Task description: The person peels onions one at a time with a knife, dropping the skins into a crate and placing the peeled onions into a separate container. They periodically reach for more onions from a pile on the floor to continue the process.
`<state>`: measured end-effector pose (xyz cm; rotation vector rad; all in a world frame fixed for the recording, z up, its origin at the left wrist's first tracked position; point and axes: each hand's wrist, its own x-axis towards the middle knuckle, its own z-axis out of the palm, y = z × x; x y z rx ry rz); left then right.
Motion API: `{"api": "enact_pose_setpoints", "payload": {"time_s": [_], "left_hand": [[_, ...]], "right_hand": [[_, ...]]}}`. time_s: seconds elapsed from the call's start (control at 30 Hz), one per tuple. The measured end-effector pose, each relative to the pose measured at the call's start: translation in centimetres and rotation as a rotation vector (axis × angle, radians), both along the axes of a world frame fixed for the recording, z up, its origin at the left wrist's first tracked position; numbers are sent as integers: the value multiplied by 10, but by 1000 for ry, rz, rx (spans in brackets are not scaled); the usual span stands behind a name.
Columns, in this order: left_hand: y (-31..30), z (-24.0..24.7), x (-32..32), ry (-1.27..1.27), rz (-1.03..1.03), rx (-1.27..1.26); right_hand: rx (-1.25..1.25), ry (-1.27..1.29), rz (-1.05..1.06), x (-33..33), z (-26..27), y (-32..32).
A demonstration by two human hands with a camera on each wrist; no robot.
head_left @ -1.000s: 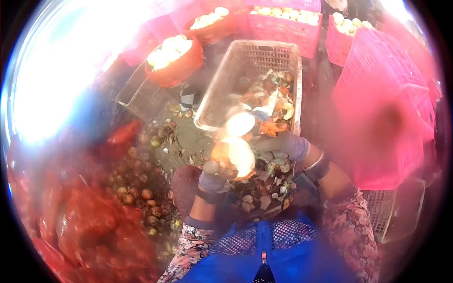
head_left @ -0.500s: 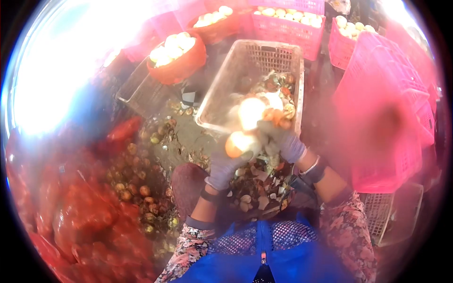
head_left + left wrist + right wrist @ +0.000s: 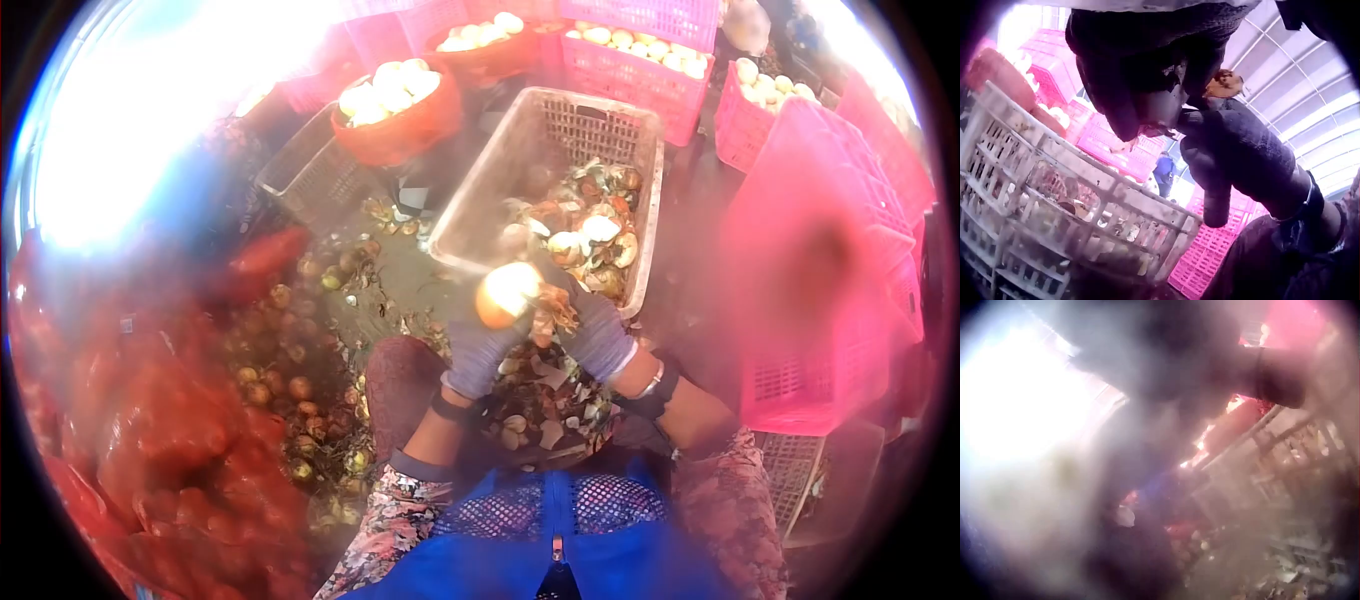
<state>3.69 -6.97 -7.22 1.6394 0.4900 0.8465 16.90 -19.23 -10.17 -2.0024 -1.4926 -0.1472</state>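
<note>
A bright, partly peeled onion (image 3: 508,290) is gripped in my gloved left hand (image 3: 478,348), close to the near edge of the pale crate. My gloved right hand (image 3: 597,328) meets it from the right, its fingers pinching loose brown onion skin (image 3: 556,308) at the onion's side. From the left wrist view, the dark left glove (image 3: 1147,56) curls round the onion (image 3: 1163,105), and the right hand's fingers (image 3: 1210,156) bend in close below. A flap of brown skin (image 3: 1225,84) sticks out above the right hand. The right wrist view is badly blurred.
A pale slatted crate (image 3: 652,210) with onion skins stands ahead. Pink crates (image 3: 640,85) and an orange tub (image 3: 420,125) hold peeled onions behind it. Stacked pink crates (image 3: 810,330) rise at right. Red mesh sacks (image 3: 160,420) and loose unpeeled onions (image 3: 300,388) lie at left.
The onion has turned and drawn close between both hands. My right hand has moved from the crate's near end down to the onion's side. Pale onions now show in the crate.
</note>
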Motion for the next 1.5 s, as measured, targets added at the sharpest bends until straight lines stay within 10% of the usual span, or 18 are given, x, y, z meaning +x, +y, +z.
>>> {"api": "enact_pose_setpoints", "payload": {"time_s": [0.27,0.43,0.5,0.6,0.67,0.83,0.93,1.0,1.2,1.27,1.5], "left_hand": [[3,-3,0,59,-69,494],[-9,6,1,-157,-106,282],[-1,5,1,-145,-42,269],[12,-1,4,-61,45,425],[11,4,3,-17,76,460],[11,11,-2,-3,63,516],[10,7,0,45,42,567],[4,19,-1,7,38,667],[5,8,2,-183,-16,217],[7,11,1,-152,20,248],[2,-4,-2,0,118,215]], "right_hand": [[431,965,288,24,-83,39],[-304,33,128,27,-6,17],[-159,22,14,15,16,11],[21,-647,-7,12,-5,4],[126,-462,64,12,-13,3],[300,1134,138,-15,66,0],[262,537,28,-4,48,1],[197,-577,-122,15,20,1],[-605,-39,-319,60,65,-1],[-356,266,-260,39,80,-6],[57,60,-41,-15,31,4]]}}
